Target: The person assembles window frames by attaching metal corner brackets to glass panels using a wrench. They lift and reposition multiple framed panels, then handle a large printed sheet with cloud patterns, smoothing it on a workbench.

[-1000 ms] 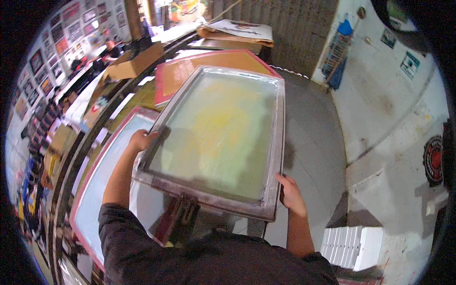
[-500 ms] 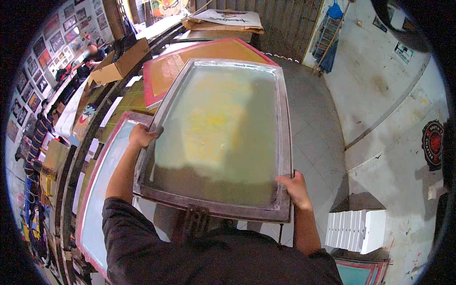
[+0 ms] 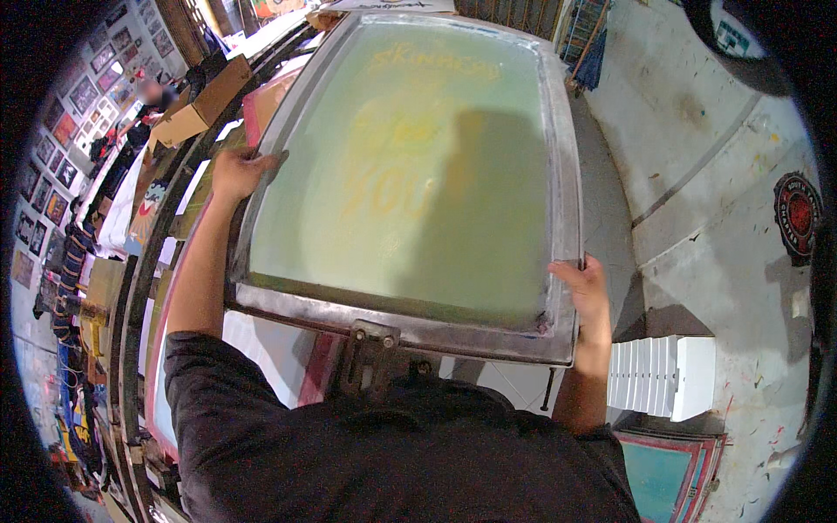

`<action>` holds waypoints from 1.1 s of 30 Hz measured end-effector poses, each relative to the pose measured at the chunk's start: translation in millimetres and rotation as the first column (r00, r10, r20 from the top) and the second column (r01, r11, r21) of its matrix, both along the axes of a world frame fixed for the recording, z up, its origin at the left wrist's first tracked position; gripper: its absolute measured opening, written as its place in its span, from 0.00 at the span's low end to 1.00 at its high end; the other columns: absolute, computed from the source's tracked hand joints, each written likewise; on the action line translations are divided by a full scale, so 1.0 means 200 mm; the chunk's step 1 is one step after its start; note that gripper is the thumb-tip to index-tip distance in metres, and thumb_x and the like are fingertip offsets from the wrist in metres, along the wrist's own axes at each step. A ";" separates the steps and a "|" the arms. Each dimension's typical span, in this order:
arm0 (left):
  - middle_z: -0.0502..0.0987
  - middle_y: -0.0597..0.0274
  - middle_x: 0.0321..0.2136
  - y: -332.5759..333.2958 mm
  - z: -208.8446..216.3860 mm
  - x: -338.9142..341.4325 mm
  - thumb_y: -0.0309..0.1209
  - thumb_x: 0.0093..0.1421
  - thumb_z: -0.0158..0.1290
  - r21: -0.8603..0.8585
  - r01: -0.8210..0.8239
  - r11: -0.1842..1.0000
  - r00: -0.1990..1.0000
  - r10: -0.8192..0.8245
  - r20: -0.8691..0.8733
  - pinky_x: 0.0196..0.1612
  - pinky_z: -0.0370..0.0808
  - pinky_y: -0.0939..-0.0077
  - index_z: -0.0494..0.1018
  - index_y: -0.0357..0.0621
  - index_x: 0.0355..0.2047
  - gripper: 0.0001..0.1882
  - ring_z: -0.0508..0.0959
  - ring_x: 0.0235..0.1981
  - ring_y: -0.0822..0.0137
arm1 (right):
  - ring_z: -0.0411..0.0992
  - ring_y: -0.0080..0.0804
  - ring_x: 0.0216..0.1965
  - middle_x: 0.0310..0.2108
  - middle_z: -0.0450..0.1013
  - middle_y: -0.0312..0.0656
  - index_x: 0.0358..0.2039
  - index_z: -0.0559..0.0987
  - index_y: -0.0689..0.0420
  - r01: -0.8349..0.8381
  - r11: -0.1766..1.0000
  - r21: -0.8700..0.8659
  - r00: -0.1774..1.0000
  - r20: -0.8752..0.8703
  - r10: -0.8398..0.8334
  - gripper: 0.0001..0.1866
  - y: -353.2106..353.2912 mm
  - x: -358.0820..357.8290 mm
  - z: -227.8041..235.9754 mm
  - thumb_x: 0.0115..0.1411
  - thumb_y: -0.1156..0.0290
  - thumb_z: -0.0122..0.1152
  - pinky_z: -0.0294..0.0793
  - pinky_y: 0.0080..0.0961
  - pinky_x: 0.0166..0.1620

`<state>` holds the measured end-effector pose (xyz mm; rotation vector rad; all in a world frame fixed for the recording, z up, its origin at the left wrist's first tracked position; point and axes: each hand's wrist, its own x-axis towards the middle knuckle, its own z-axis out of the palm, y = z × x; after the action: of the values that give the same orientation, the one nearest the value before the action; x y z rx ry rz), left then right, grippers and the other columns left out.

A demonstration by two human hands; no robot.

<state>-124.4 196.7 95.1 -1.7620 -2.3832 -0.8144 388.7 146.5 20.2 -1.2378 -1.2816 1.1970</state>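
Note:
A large screen printing frame (image 3: pixel 349 218) with grey metal edges and pale green mesh fills the middle of the view. Faint yellow marks show on its mesh, and a broad shadow falls over its right half. My left hand (image 3: pixel 237 174) is closed round the left edge, its thumb over the rim. On the lower right edge, my right hand (image 3: pixel 586 288) grips the frame with the thumb on top and the other fingers partly hidden beneath. A metal bracket (image 3: pixel 370 344) with bolts meets the near edge of the frame.
Left of me runs a long bench rail (image 3: pixel 139 288) with a cardboard box (image 3: pixel 200 103). Below the frame lies a red-edged screen (image 3: pixel 261 349). A white slatted unit (image 3: pixel 654 375) and more red-framed screens (image 3: pixel 667 475) stand along the right wall (image 3: pixel 706 209). A person (image 3: pixel 157 94) is far left.
The screen printing frame has risen and looks larger, covering most of the orange screen behind it. Both hands moved up with it, still holding its sides. The bracket shows more fully.

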 end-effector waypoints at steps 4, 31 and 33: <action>0.77 0.59 0.24 -0.05 0.17 0.25 0.45 0.43 0.58 -0.031 -0.005 1.000 0.999 0.003 -0.042 0.33 0.71 0.69 0.75 0.42 0.28 0.19 0.77 0.26 0.63 | 0.67 0.19 0.23 0.22 0.71 0.33 0.29 0.74 0.60 0.064 0.995 -0.081 0.997 -0.029 -0.067 0.10 -0.12 0.13 0.05 0.44 0.73 0.62 0.65 0.16 0.28; 0.74 0.62 0.17 0.25 0.31 1.13 0.33 0.57 0.44 -0.177 0.813 0.554 0.363 -0.246 0.899 0.21 0.72 0.83 0.69 0.38 0.31 0.10 0.73 0.16 0.74 | 0.65 0.29 0.23 0.24 0.67 0.36 0.34 0.72 0.56 0.513 0.736 -0.442 0.722 -0.242 -0.648 0.20 -0.60 0.78 -0.21 0.40 0.60 0.58 0.64 0.25 0.29; 0.74 0.60 0.18 0.36 0.28 1.17 0.27 0.53 0.42 -0.121 0.853 0.508 0.202 -0.108 0.973 0.23 0.73 0.80 0.68 0.35 0.32 0.09 0.74 0.16 0.73 | 0.64 0.27 0.22 0.22 0.67 0.34 0.31 0.72 0.56 0.531 0.673 -0.515 0.631 -0.289 -0.719 0.17 -0.61 0.69 -0.17 0.41 0.61 0.58 0.63 0.24 0.28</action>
<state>109.1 267.9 150.3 -3.3961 -2.8237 -1.4087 526.8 24.7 -13.7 -1.3939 -0.1660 1.1203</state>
